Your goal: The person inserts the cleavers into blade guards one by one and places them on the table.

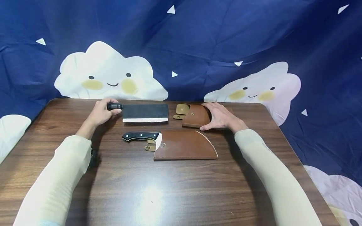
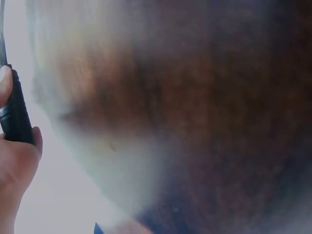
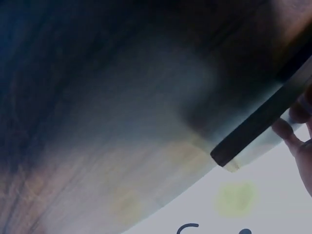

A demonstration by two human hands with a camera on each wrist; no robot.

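My left hand (image 1: 100, 112) grips the black handle (image 1: 114, 106) of a cleaver near the table's far edge. Its dark blade (image 1: 145, 111) points right, with a bright cutting edge towards me. At the left border of the left wrist view, fingers wrap the same handle (image 2: 14, 109). To the right, a brown leather sheath (image 1: 196, 115) lies with its tan strap and flap to the left. My right hand (image 1: 222, 116) holds its right end, fingers at the far side and thumb at the near side. The right wrist view shows fingertips (image 3: 282, 129) by a dark bar-like edge.
Nearer to me lies a second cleaver, its black riveted handle (image 1: 140, 136) pointing left and its blade mostly inside a larger brown leather sheath (image 1: 185, 145). The brown wooden table (image 1: 195, 191) ends at a blue cloth (image 1: 186, 40) printed with clouds.
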